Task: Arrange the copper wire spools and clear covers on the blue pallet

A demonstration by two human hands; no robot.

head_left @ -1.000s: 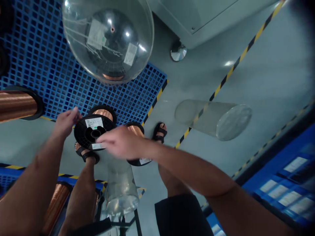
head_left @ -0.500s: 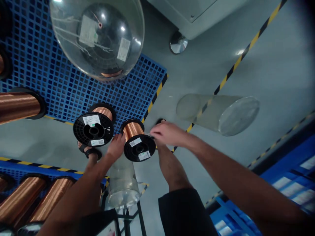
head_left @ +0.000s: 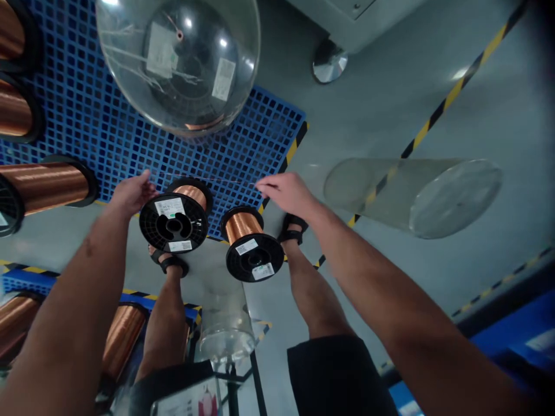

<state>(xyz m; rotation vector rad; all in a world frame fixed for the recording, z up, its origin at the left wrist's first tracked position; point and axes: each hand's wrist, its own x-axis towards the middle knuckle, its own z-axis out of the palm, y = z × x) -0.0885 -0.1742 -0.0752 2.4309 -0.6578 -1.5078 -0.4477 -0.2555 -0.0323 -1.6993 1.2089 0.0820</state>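
Observation:
A fine copper wire (head_left: 225,181) stretches nearly level between my two hands, above the blue grid. My right hand (head_left: 286,189) pinches one end between thumb and fingertips. At the other end my left hand (head_left: 132,193) is closed on the wire, beside a black-flanged spool of copper wire (head_left: 173,224) with white labels. A smaller spool (head_left: 255,257) stands to its right, below the wire, with neither hand on it.
A large clear cylinder (head_left: 182,110) covers a spool on the blue grid platform (head_left: 277,115). Another clear cylinder (head_left: 411,193) lies on the floor at right. More copper spools (head_left: 52,188) sit at left. A machine foot (head_left: 329,60) stands at the back.
My left hand has moved from the smaller spool leftward past the larger one. My right hand has risen away from the small spool. The wire now shows stretched between them.

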